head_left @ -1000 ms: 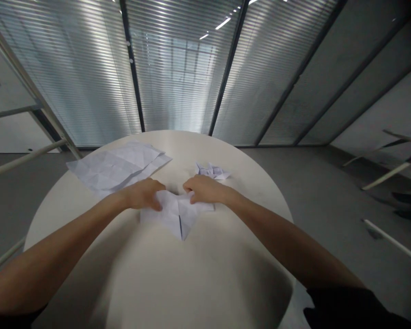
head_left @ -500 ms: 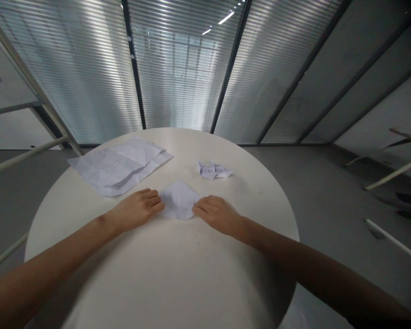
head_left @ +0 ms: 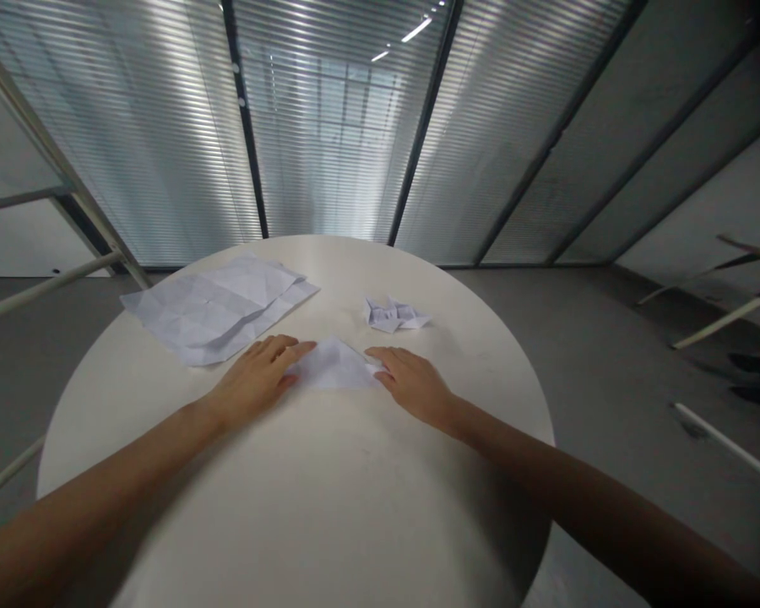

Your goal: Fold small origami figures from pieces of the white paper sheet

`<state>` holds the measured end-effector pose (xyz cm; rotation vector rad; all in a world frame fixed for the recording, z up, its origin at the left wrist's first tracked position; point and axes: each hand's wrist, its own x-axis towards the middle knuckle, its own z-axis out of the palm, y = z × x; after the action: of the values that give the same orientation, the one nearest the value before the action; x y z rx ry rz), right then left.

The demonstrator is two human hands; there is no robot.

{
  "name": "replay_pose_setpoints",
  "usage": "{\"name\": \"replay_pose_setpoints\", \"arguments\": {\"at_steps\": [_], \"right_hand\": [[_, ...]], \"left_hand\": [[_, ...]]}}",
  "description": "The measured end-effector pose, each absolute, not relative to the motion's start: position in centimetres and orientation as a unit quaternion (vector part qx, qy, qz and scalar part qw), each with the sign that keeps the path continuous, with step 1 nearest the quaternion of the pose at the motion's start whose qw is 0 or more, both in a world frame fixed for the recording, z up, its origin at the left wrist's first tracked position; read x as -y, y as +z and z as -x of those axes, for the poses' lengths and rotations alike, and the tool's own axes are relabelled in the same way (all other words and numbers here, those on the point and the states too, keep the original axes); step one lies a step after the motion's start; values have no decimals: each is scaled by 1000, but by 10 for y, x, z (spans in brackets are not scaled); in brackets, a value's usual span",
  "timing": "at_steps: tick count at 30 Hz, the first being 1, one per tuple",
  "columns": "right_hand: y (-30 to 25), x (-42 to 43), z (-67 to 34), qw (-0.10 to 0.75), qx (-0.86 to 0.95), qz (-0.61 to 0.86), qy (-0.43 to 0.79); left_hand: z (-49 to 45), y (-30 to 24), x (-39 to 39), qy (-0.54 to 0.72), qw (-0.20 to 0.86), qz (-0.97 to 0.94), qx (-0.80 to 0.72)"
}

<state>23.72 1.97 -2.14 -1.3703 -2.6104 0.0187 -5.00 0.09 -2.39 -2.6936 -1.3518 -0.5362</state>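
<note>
A small white sheet of folded paper [head_left: 335, 367] lies on the round white table [head_left: 329, 498], now a low triangle with its point away from me. My left hand [head_left: 263, 367] has hold of its left corner, index finger stretched along the upper edge and thumb lower down. At the right corner, my right hand [head_left: 415, 384] has the paper between its fingers and thumb. Both hands rest low over the tabletop, and the corners are partly hidden under the fingers. Just beyond the paper sits a finished-looking folded paper piece [head_left: 393, 316] with raised points.
Larger creased paper sheets [head_left: 221, 304] lie overlapped at the table's back left. A white metal frame [head_left: 51, 287] stands beside the table on the left. Chair legs [head_left: 728, 323] show at the right, and glass panels with blinds [head_left: 329, 152] stand behind.
The paper has gone from a diamond shape to a flatter triangle, its near point no longer showing. My fingers have spread from a curled grip, and the right hand has shifted slightly right.
</note>
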Motion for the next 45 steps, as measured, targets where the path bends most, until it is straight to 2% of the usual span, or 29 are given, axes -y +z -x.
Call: {"name": "replay_pose_setpoints", "arguments": {"at_steps": [3, 6, 9, 11, 13, 16, 21, 30, 34, 39, 45], "right_hand": [[-27, -21, -247, 84, 872, 480, -45], [-27, -20, -253, 84, 874, 463, -118], [-21, -20, -254, 86, 926, 334, -153], [-16, -19, -251, 62, 960, 235, -138], [-11, -18, -244, 30, 972, 199, -118], [-10, -13, -227, 2, 972, 213, -100], [-21, -1, -211, 46, 970, 232, -57], [-28, -7, -245, 44, 969, 239, 45], [-28, -13, -259, 51, 964, 262, 15], [-23, -23, -264, 2, 961, 271, -52], [-11, -29, -252, -45, 961, 251, -108]], "left_hand": [[46, -14, 3, -127, 106, 911, 379], [42, -5, 5, -57, 84, 947, 305], [38, -3, 3, -27, 46, 958, 280], [34, -4, 2, -25, 32, 959, 281], [28, -4, 3, -37, 27, 958, 283], [21, -5, 7, -60, 25, 954, 292], [31, -11, 12, -52, 25, 950, 306], [69, -23, 13, -59, -53, 947, 310], [74, -20, 11, -55, -62, 945, 315], [70, -11, 5, -74, -53, 940, 329], [39, 5, 1, -45, 17, 918, 394]]}}
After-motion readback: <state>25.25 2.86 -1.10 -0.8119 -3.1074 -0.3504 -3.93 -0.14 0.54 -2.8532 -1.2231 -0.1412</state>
